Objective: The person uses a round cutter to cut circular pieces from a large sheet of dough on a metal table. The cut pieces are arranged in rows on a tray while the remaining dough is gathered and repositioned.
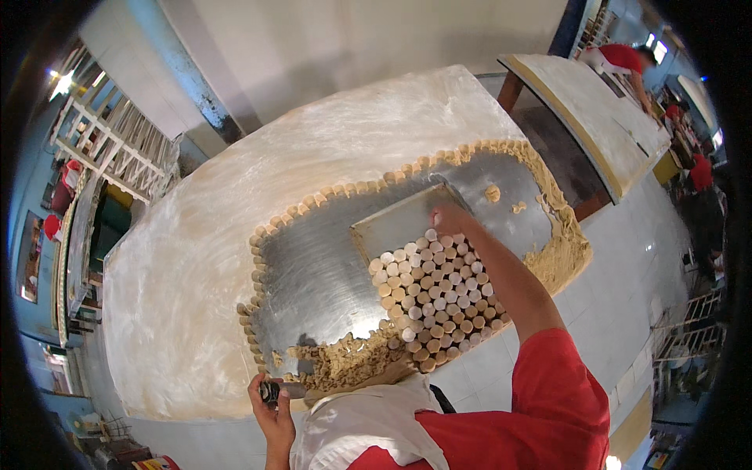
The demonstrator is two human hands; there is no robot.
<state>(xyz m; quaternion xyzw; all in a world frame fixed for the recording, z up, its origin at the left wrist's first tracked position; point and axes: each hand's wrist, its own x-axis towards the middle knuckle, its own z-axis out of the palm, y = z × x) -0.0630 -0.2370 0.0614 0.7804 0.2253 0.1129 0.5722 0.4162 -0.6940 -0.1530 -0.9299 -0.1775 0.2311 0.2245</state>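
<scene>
My left hand (pixel 274 411) is at the near edge of the table, fingers wrapped round a dark-handled tool (pixel 270 393) with a metal part pointing right, beside a heap of crumbly dough (pixel 345 362). My right arm reaches across a rectangular metal tray (pixel 384 225). Over the tray's far end is my right hand (pixel 448 220), its fingers drawn together; what they hold, if anything, is hidden. Tight rows of small round dough pieces (pixel 429 290), some pale and some browner on top, fill the tray's near part, just below that hand.
A shiny metal sheet (pixel 313 251) lies under the tray, bordered by dough rounds (pixel 345 190) and a thick dough band (pixel 560 235). Two dough scraps (pixel 492 193) lie far right. The floured table (pixel 180 290) surrounds it. Another worker (pixel 623 59) leans over a second table (pixel 583 94).
</scene>
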